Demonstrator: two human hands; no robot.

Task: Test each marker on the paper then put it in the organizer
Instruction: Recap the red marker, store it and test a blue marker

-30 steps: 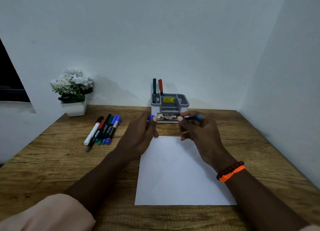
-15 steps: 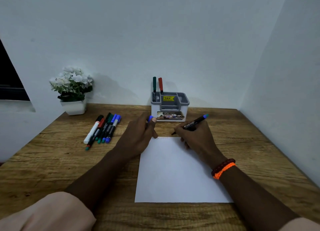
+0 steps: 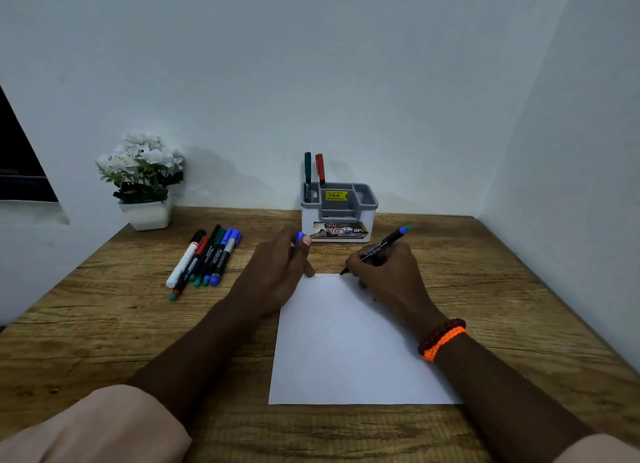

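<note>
Nearest lies the white sheet of paper (image 3: 349, 344) on the brown wooden desk (image 3: 104, 324), its lower part unmarked and only faint marks along its top edge; at that edge the right hand (image 3: 388, 275) is wrapped in a writing grip around the uncapped black-barrelled marker with a blue end (image 3: 375, 249), whose tip has dropped from mid-air a second ago to touch or nearly touch the top edge of the sheet; the test stroke looks about to start, with no fresh line visible yet. The left hand (image 3: 277, 275) has settled at the sheet's upper left corner, fingers curled shut around the small blue cap (image 3: 300, 238), which shows just above the thumb. Further left, a row of untested markers (image 3: 204, 258) lies side by side; beyond them sits the white potted plant with white flowers (image 3: 143, 178). Against the wall stands the grey and white plastic organizer (image 3: 337, 213), just beyond the hands, already holding one green marker (image 3: 307, 173) and one red marker (image 3: 320, 169) upright in its left rear compartment; by my reckoning the task is early, several markers remaining.
</note>
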